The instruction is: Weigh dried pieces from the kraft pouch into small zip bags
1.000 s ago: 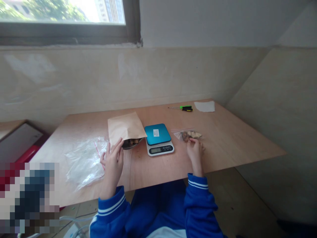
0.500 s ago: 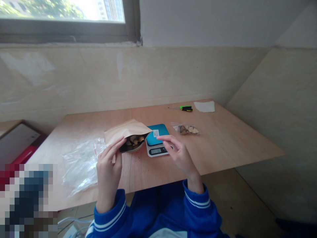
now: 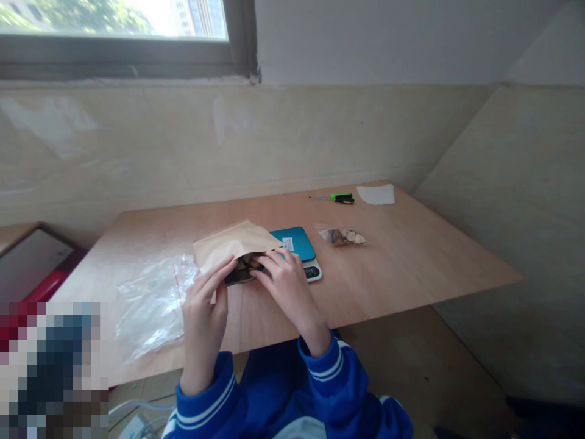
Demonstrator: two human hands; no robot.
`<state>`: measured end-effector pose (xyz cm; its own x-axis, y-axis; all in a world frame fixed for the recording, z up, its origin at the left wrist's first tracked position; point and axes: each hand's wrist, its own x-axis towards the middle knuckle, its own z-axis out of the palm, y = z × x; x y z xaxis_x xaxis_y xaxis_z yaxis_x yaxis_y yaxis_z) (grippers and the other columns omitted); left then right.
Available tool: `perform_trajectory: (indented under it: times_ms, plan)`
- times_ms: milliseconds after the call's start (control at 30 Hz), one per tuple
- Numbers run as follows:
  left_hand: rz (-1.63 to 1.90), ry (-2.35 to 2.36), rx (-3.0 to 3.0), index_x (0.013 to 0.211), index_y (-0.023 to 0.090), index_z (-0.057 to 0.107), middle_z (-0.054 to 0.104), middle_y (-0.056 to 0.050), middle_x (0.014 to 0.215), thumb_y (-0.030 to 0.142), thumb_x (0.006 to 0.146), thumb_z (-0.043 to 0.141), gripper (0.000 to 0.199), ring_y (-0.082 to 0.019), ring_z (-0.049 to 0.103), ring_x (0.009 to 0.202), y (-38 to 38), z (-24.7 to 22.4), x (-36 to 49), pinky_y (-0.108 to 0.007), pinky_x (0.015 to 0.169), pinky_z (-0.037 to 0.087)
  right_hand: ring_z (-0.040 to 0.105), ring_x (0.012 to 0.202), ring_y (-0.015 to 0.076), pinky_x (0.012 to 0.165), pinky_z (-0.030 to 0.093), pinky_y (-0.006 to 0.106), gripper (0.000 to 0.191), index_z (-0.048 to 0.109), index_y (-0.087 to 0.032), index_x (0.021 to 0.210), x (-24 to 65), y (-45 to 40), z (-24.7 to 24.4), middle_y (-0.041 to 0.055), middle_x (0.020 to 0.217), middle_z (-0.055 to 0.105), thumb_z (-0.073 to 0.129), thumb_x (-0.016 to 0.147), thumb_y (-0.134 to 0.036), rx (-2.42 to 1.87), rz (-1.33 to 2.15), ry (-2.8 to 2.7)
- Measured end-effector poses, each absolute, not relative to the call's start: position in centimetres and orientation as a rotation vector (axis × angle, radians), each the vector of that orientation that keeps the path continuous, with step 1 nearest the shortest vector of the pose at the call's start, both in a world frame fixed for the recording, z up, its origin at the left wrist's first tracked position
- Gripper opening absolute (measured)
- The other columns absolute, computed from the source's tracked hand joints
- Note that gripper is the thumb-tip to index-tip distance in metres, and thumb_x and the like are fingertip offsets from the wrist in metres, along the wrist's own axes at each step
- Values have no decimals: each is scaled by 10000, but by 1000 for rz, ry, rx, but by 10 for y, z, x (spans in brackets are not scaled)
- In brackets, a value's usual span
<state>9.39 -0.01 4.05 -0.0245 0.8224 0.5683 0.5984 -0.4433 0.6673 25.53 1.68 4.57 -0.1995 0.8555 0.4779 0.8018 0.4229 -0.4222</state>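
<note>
A brown kraft paper bag (image 3: pixel 237 238) lies tilted with its dark mouth toward me, pale dried slices (image 3: pixel 247 263) showing inside. My left hand (image 3: pixel 208 299) grips the bag's left edge near the mouth, fingers above and thumb below. At the right side of that mouth is my right hand (image 3: pixel 287 283), its fingers stretched into the opening and the thumb a little apart; the fingertips are partly hidden. Behind the right hand sits a kitchen scale (image 3: pixel 299 241) with a blue top, its display partly covered by the hand.
A small clear bag of dried pieces (image 3: pixel 347 236) lies right of the scale. Screwdrivers (image 3: pixel 340 198) and a white paper (image 3: pixel 377 194) rest near the back edge. Left of the bag is a crumpled clear plastic bag (image 3: pixel 150 305). The wooden table (image 3: pixel 434 256) meets the wall behind.
My right hand has moved left from over the scale to the paper bag's mouth, its fingers now inside the opening. My left hand still holds the bag.
</note>
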Motion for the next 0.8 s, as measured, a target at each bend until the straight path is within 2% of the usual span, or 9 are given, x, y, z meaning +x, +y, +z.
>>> perform_trajectory:
  times_ms: [133,267,400,533,633,800]
  plan:
    - [1460,1492,1997,1149,266,673,656,-30,1247,179,909,450,340,-206,588,1179,0,41,94,-418,1037,442,570,1012,247,878,398,414,163,710,-240,971,253,18,43,48,1018,725,550,937,-236,-1379,122,-1969]
    - [1485,1495,1986,1141,255,676,659,-30,1245,158,903,458,337,-197,592,1174,-1,41,94,-402,1034,447,577,981,234,907,384,397,166,702,-238,982,255,19,40,17,985,744,544,939,-208,-1259,120,-1931]
    - [1494,1497,1974,1129,251,682,662,-30,1240,155,901,457,334,-202,592,1175,-1,41,93,-406,1029,451,596,944,223,881,424,375,147,706,-240,957,258,17,41,7,952,747,563,929,-220,-1179,168,-1871]
    - [1512,1498,1963,1127,256,683,661,-29,1241,158,906,454,333,-203,589,1181,0,41,93,-404,1028,453,639,907,192,872,473,359,101,710,-281,913,262,12,45,-1,926,742,610,903,-269,-1065,397,-1664]
    - [1515,1511,1961,1136,263,677,658,-22,1245,154,911,451,338,-194,586,1184,0,41,94,-399,1043,440,661,883,188,829,510,339,71,715,-265,875,268,8,49,10,891,734,661,861,-309,-1020,642,-1473]
    - [1515,1516,1945,1131,267,677,657,-13,1247,162,919,459,322,-181,584,1188,0,40,94,-399,1058,431,689,861,186,781,543,314,164,693,-211,862,282,13,43,33,874,736,729,783,-351,-971,975,-1067]
